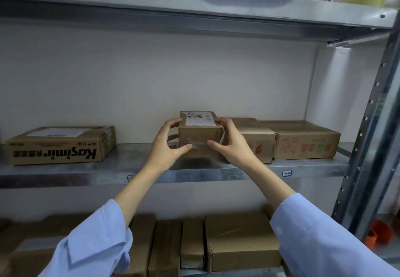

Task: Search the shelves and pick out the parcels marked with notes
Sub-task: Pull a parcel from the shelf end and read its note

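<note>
I saw both hands clasping a small labelled parcel [200, 135] standing mid-way along the middle shelf [86, 171], the left hand [165, 146] on its left side and the right hand [232, 144] on its right. I judged the search far from finished: the Kasimir box [60, 145] on that shelf and the cardboard boxes [240, 240] below it looked unchecked.

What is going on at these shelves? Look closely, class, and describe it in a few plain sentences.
A person in light blue sleeves grips a small cardboard box with the left hand and right hand, one on each side, at the middle shelf. A white printed label sits on its top. A Kasimir box lies to its left, two more cartons to its right, and further boxes below. Whether it is lifted is unclear.
</note>
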